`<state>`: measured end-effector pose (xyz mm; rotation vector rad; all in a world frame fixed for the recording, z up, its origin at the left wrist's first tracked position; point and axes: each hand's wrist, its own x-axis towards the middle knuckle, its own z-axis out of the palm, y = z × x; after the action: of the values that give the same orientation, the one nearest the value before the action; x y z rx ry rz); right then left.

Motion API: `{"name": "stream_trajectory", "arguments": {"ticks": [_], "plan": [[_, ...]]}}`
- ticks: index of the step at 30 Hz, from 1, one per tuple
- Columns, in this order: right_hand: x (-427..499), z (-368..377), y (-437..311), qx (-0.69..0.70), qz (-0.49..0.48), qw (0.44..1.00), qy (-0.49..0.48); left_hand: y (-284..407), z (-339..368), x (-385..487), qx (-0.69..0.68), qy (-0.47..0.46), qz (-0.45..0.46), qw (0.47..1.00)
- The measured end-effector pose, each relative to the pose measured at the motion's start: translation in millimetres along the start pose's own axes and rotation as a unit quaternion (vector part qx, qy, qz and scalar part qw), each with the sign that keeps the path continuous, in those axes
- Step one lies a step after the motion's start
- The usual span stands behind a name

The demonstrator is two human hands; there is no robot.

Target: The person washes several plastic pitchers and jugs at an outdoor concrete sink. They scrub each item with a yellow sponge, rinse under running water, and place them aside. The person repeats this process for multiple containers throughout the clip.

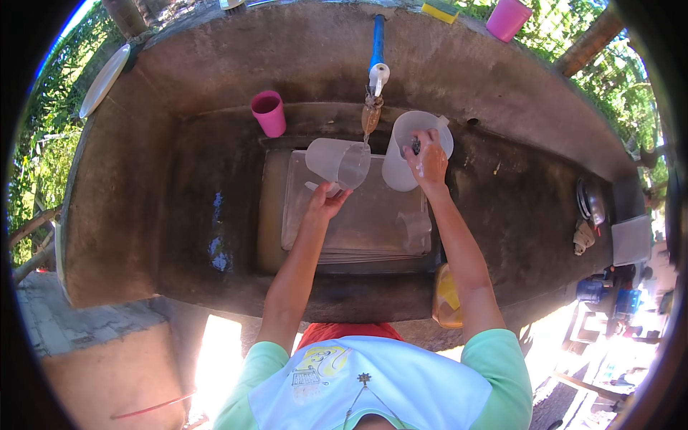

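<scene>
My left hand [329,203] grips a translucent plastic pitcher [328,160] from below, near its handle. The pitcher lies tilted on its side, its mouth facing right beside a thin stream of water [366,138]. That stream falls from a brownish sleeve [371,115] tied under the white tap [379,75]. In my right hand [430,164] is a dark scouring pad [415,146], held at the mouth of a second, larger translucent pitcher [400,169]. White suds show on the back of this hand. The second pitcher leans with its mouth up and away from me.
A concrete sink [209,161] surrounds a recessed basin with stacked rectangular trays [349,226] and a clear cup [415,228]. A pink cup [269,114] stands at back left. A yellow tub [447,301] sits by my right forearm. A sponge [441,12] and pink cup [508,20] rest on the ledge.
</scene>
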<state>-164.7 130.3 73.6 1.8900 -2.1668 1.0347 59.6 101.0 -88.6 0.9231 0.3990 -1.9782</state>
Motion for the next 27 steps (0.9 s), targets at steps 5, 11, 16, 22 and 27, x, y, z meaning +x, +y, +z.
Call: {"name": "stream_trajectory", "arguments": {"ticks": [5, 11, 16, 22, 27], "plan": [[-6.4, 58.2, -35.8, 0.445, 0.348, 0.824, -0.03, -25.1, 17.2, -12.6, -0.007, -0.083, 0.03, 0.996], [-46.5, 155.8, -50.2, 0.488, 0.114, 0.864, -0.052, -24.7, 51.9, 1.3, 0.058, -0.135, 0.13, 0.981], [-14.1, 138.0, -32.7, 0.526, 0.205, 0.807, -0.171, -12.3, 36.2, 10.4, 0.17, -0.115, 0.164, 0.965], [18.9, 96.3, -52.7, 0.768, 0.452, 0.454, 0.009, -18.2, 29.0, 8.7, 0.131, -0.149, 0.233, 0.952], [-21.9, 119.7, -59.3, 0.587, 0.212, 0.777, -0.081, -26.8, 40.1, 5.9, 0.115, -0.112, 0.258, 0.953]]}}
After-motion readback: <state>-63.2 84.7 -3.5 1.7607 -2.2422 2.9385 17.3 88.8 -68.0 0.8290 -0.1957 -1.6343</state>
